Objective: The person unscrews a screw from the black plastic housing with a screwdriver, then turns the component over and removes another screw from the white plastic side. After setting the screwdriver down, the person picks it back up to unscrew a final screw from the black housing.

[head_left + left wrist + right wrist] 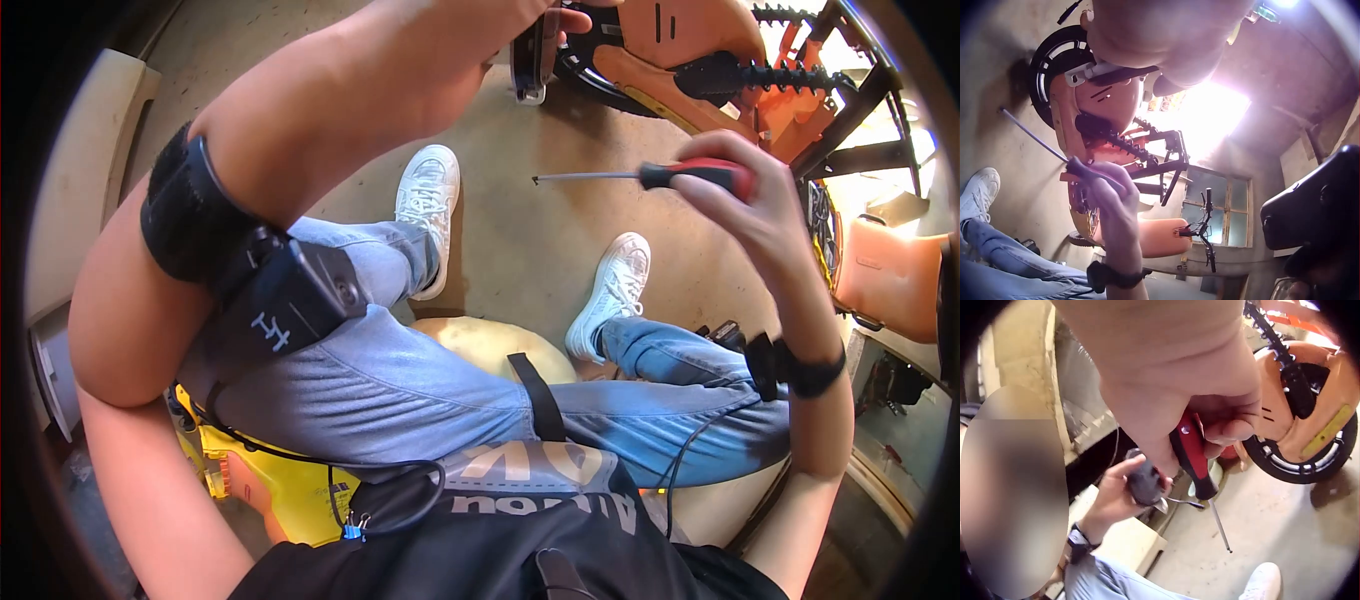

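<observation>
My right hand [745,190] grips a screwdriver [655,177] by its red and black handle. The thin shaft points left across the floor in the head view, with a small dark bit at its tip. In the right wrist view my left hand [1113,497] holds a dark, rounded housing [1145,481], fingers curled round it. A pale metal tab and a short dark cable [1185,502] stick out from its lower end. The head view cuts off most of the left hand at the top edge. The screwdriver tip is apart from the housing.
An orange-bodied vehicle [690,60] with a black wheel and coil springs [790,77] stands ahead to the right. Another orange part [890,270] is at the far right. My white shoes [428,190] are on the floor. A yellow object [290,490] lies beside my left leg.
</observation>
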Tool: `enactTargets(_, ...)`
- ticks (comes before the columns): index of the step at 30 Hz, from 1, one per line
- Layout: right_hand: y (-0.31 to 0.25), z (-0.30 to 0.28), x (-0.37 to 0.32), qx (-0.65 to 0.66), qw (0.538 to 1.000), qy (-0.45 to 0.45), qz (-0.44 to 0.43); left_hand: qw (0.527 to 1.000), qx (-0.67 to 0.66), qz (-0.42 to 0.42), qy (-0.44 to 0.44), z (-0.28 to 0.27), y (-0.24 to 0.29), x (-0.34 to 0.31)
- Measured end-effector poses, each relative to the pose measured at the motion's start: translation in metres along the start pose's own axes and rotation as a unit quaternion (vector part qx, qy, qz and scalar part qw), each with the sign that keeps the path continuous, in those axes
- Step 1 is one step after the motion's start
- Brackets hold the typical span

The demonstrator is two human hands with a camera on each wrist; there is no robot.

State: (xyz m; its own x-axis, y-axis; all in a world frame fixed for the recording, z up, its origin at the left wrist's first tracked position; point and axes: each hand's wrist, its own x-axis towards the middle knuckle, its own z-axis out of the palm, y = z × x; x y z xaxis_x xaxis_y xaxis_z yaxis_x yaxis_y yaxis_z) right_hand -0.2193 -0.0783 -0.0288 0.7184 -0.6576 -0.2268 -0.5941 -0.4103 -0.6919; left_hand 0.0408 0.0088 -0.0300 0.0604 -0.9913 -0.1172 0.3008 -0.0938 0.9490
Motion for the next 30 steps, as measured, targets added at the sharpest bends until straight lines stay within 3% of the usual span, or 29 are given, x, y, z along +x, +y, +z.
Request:
enactTargets(2,-0.023,-0.025,-0.023,0.034,0.997,0.050,0.051,1.000,0.010,-0.005,0.027,0.004,0.008,-0.006)
enactTargets(4,-0.034,-0.040,-0.045,0.116,0.985,0.106,0.072,0.998,0.033,-0.014,-0.052,0.000,0.020,-0.017)
enactTargets(5,-0.030,-0.048,-0.057,0.156,0.977,0.127,0.066,0.998,0.033,-0.009,-0.052,0.000,0.027,-0.022)
enactTargets(7,-0.017,-0.064,-0.077,0.192,0.968,0.151,0.056,0.982,-0.146,-0.067,-0.099,0.001,0.037,-0.027)
enactTargets(9,-0.004,-0.073,-0.089,0.335,0.934,0.123,0.013,0.992,-0.071,-0.056,-0.085,0.006,0.034,-0.018)
enactTargets(10,-0.001,-0.072,-0.093,0.333,0.934,0.128,0.006,0.997,0.003,-0.050,-0.067,0.008,0.028,-0.014)
enactTargets(11,0.003,-0.071,-0.096,0.359,0.920,0.158,0.003,0.999,0.024,0.004,-0.041,0.010,0.004,-0.010)
enactTargets(13,0.001,-0.068,-0.097,0.390,0.893,0.227,0.012,0.999,-0.007,-0.003,-0.049,0.018,0.008,-0.012)
enactTargets(17,0.012,-0.074,-0.094,0.436,0.880,0.188,0.003,0.994,-0.051,-0.021,-0.098,0.019,0.014,-0.014)
enactTargets(30,0.011,-0.069,-0.096,0.456,0.867,0.199,0.033,0.979,-0.100,-0.103,-0.145,0.025,0.016,-0.014)
